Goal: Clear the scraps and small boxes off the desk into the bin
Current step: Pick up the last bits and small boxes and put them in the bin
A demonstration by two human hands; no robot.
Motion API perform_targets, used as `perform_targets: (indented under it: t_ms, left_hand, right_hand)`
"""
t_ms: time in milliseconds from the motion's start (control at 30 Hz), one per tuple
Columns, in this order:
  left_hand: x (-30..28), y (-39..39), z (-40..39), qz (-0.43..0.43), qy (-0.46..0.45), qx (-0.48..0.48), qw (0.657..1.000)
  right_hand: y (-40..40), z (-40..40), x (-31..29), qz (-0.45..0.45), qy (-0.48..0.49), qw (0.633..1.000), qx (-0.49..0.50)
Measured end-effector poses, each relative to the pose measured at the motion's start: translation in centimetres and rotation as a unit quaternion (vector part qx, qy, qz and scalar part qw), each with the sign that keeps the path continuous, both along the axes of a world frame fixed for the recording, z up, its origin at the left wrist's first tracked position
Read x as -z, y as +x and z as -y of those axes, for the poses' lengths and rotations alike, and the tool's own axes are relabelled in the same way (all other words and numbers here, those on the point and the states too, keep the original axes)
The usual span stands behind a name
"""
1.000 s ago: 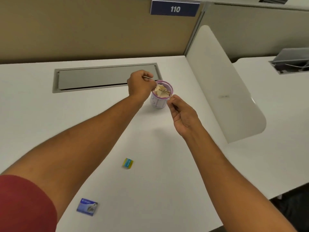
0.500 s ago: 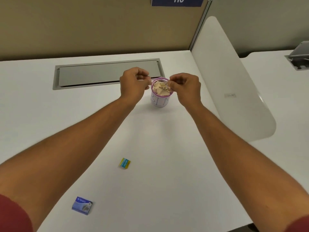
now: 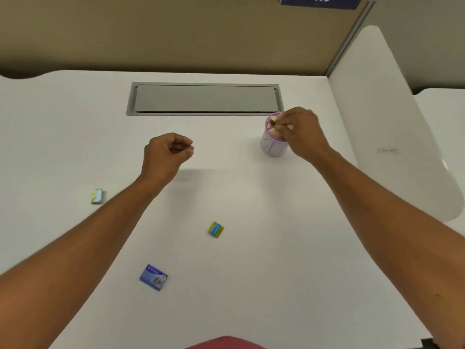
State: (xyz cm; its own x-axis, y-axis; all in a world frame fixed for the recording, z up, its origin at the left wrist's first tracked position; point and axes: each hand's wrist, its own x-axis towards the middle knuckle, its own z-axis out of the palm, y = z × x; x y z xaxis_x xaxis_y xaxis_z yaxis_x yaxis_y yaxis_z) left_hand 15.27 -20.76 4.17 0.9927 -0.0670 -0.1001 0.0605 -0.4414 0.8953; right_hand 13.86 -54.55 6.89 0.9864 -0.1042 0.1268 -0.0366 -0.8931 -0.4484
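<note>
One white desk [image 3: 251, 285], with a grey hatch [image 3: 205, 99] set into its far side. Left hand [image 3: 167, 153]: loosely curled, nothing visible in it, held above the desk. Right hand [image 3: 303, 133]: fingertips pinched over the rim of the small purple-rimmed bin [image 3: 273, 144], which holds pale scraps [image 3: 273, 122]. Blue box [image 3: 153, 277], near edge. Yellow-blue box [image 3: 216, 229], mid-desk. Pale yellow-blue box [image 3: 97, 196], left.

Office cubicle: partition [image 3: 176, 31], numbered sign [image 3: 322, 0], cable hatch [image 3: 205, 99].
</note>
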Motion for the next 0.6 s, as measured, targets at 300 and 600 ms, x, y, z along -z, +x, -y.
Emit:
perform_targets:
  t_ms: [300, 600]
  left_hand:
    - [0.4, -2.2, -5.1, -0.013, -0.054, -0.016, 0.998]
    - [2.8, -5.9, -12.6, 0.044, 0.134, -0.084, 0.986]
  right_hand:
    - [-3.2, -5.0, 0.1, 0.110, 0.092, 0.985, 0.092]
    - [-10.3, -13.2, 3.8, -0.110, 0.175, 0.977, 0.053]
